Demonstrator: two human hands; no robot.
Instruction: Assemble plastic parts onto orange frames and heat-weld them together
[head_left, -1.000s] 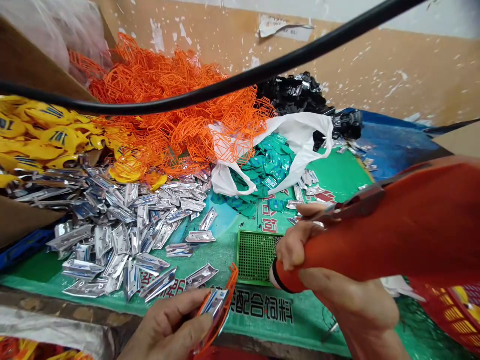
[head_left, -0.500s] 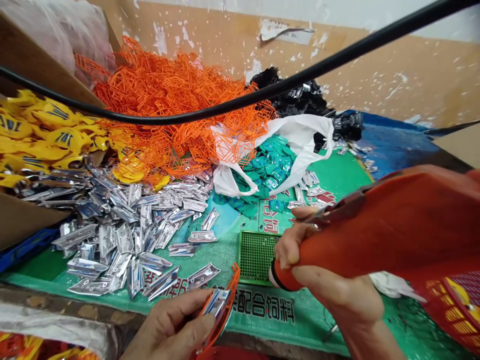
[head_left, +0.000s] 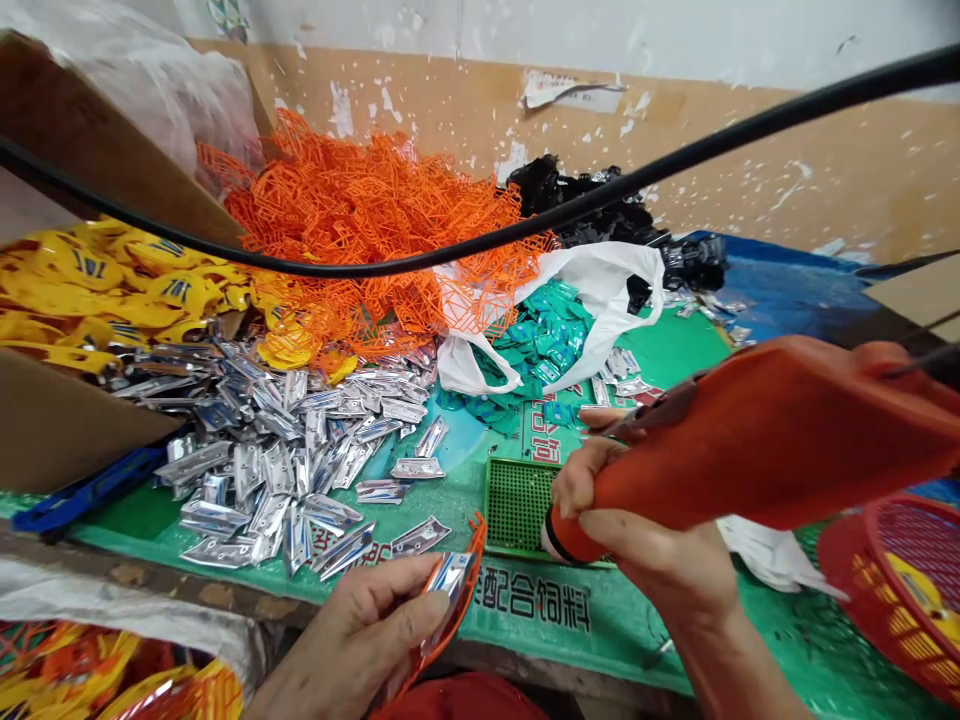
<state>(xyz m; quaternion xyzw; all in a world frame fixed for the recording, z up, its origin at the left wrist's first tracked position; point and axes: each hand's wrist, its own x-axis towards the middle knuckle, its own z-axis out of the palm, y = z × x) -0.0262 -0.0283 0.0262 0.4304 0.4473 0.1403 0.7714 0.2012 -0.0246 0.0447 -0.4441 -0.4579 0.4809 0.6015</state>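
Observation:
My left hand (head_left: 360, 640) is closed on an orange plastic frame (head_left: 457, 600) with a shiny silver piece set in it, held at the near table edge. My right hand (head_left: 637, 540) grips a large orange electric screwdriver (head_left: 757, 440), whose black-ringed nose points down-left over a small green perforated tray (head_left: 517, 505). A black cable (head_left: 480, 245) from the tool swings across the view above the piles.
A heap of silver metal pieces (head_left: 285, 450) lies left of centre on the green sheet (head_left: 660, 360). Behind are orange frames (head_left: 375, 220), yellow parts (head_left: 112, 290), black parts (head_left: 600, 200) and a white bag of teal pieces (head_left: 547, 330). A red basket (head_left: 900, 590) stands right; a cardboard box (head_left: 82, 160) stands left.
The view has tilted up and shifted slightly. My left hand has lifted the frame a little toward the tool; my right hand keeps its hold on the screwdriver.

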